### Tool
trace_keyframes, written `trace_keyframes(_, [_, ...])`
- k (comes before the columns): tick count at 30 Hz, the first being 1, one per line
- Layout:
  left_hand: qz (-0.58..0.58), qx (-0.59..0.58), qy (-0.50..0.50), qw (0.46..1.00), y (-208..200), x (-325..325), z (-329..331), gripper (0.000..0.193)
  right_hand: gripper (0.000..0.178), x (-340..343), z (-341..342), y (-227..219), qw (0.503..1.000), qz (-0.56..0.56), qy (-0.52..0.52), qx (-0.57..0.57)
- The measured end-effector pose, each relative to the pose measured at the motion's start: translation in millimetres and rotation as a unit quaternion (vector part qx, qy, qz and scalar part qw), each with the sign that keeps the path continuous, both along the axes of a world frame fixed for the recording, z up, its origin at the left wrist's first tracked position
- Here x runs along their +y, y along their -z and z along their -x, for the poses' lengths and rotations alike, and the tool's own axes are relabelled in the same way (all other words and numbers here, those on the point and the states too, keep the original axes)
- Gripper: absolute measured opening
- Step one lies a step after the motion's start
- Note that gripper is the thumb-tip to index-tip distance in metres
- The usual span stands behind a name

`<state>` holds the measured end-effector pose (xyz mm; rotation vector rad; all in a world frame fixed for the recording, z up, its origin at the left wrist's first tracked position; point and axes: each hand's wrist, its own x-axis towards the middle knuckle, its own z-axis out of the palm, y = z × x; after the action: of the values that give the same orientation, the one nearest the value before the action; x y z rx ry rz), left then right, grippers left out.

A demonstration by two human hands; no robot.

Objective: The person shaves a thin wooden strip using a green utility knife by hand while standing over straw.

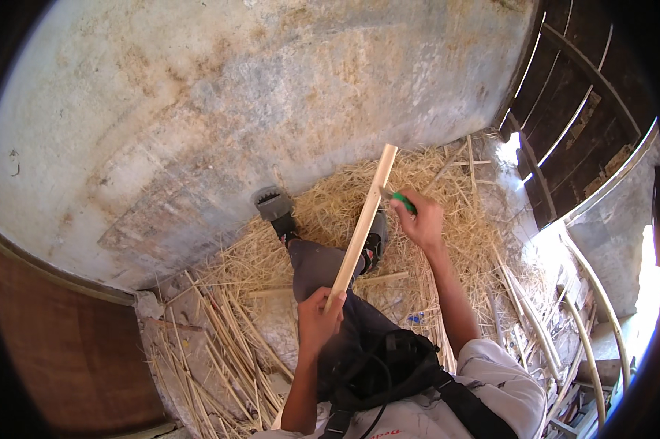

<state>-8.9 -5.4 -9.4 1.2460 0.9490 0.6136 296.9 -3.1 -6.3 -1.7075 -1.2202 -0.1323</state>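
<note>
My left hand (321,316) is closed round the near end of a long, pale bamboo strip (364,221). The strip slants up and away from me, over my legs, with its far end free near the wall. In my right hand (420,220) is a knife with a green handle (404,203). Its short blade (386,193) lies against the right edge of the strip, in the upper part. My fingers cover part of the handle.
Straw-like shavings (447,197) cover the floor round my feet. Thin bamboo sticks (235,358) lie in a heap at the lower left. A stained wall (271,88) rises ahead, a dark plank door (586,95) stands at the right. Curved poles (586,344) lean at the lower right.
</note>
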Motion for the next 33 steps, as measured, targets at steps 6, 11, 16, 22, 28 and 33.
trace_keyframes(6, [0.002,0.000,0.011,1.000,-0.7,0.0,1.0,0.017,0.026,-2.3,-10.0,-23.3,0.999,0.031,0.017,0.028])
trace_keyframes(11, [-0.001,-0.007,0.003,1.000,-0.6,-1.2,-1.2,0.017,0.022,-22.6,30.9,-10.3,0.994,0.021,-0.110,-0.005])
trace_keyframes(16, [0.002,0.002,-0.012,1.000,-0.1,-2.9,-1.9,0.022,0.022,-42.2,72.9,13.9,0.979,0.023,-0.192,-0.059])
trace_keyframes(22, [-0.029,0.009,-0.028,0.999,2.8,-6.0,-3.8,0.024,0.025,-53.8,84.5,26.0,0.977,0.032,-0.192,-0.085])
trace_keyframes(28, [-0.034,-0.021,-0.030,0.999,7.6,-4.4,-3.7,0.023,0.024,-48.8,82.6,18.1,0.980,0.023,-0.163,-0.112])
trace_keyframes(33, [-0.001,-0.040,-0.039,0.998,2.0,-3.3,-3.8,0.020,0.024,-43.9,80.0,14.1,0.979,0.023,-0.158,-0.126])
